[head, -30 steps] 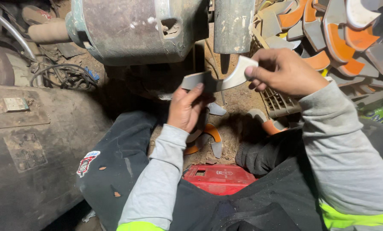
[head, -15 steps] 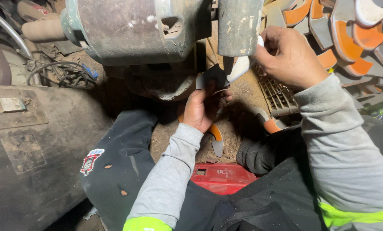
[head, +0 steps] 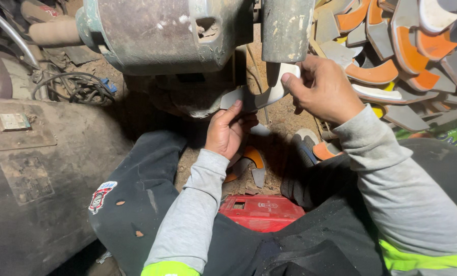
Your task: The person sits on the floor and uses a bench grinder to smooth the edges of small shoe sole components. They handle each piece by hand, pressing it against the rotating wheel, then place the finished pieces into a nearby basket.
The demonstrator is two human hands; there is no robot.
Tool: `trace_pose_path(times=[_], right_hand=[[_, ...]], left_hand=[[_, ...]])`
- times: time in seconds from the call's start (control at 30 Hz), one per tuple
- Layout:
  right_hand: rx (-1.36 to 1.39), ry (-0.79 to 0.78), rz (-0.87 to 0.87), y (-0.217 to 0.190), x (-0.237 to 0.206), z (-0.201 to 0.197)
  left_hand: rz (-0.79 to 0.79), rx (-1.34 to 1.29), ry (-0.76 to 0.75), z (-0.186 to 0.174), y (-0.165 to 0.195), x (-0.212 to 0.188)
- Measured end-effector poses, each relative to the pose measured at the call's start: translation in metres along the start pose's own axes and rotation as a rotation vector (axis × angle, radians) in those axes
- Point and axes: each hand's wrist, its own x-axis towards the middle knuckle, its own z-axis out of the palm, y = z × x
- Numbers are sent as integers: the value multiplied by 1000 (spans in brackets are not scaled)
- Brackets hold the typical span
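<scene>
Across the top I see the big grey grinder motor [head: 172, 36], with a heap of orange-and-grey curved pieces [head: 392, 61] to its right. Below, a flat red box [head: 261, 212] lies between my knees, and a shield-shaped patch [head: 100, 197] marks my dark trouser leg. My left hand [head: 226, 133] and right hand [head: 325, 89] both pinch the white curved piece [head: 266, 94] under the grinder's wheel guard [head: 287, 28].

The grinding wheel [head: 287, 30] hides the curved blade's [head: 261, 97] upper end, and the orange pieces [head: 392, 51] run off-frame.
</scene>
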Motion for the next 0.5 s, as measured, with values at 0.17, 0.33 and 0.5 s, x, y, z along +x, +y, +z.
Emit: trace_pose_path(times=[0.17, 0.33, 0.5], right_hand=[[36, -27, 41, 1, -8, 7], [-75, -25, 3, 2, -14, 12], [16, -330, 82, 4, -16, 11]], left_hand=[[-2, 1, -6, -10, 4, -3], [12, 23, 28, -10, 14, -8], [168, 229, 92, 0, 46, -17]])
